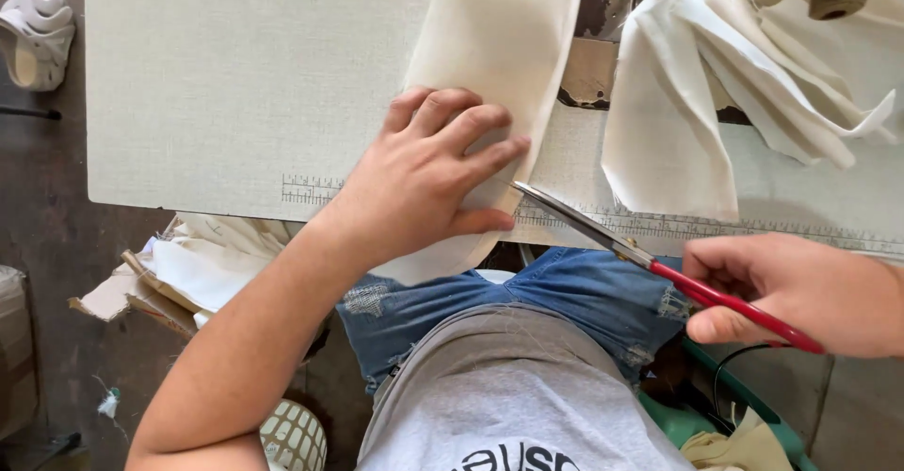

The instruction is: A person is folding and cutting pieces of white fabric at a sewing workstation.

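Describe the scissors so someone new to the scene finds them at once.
Start at the pale work table and follow its near edge, printed with a ruler scale, rightwards. The scissors lie slantwise across that edge, held by the right hand, blade tips by the cream cloth strip under the left hand. Their red handles are the only red thing there.

There are no screens, signs or labels here. A brown cardboard box (19, 349) sits on the floor, far left.

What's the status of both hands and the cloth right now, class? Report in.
Left hand flat on cream cloth strip. Right hand holds red-handled scissors, blade tips at strip's edge. Bunched fabric lies right, apart.
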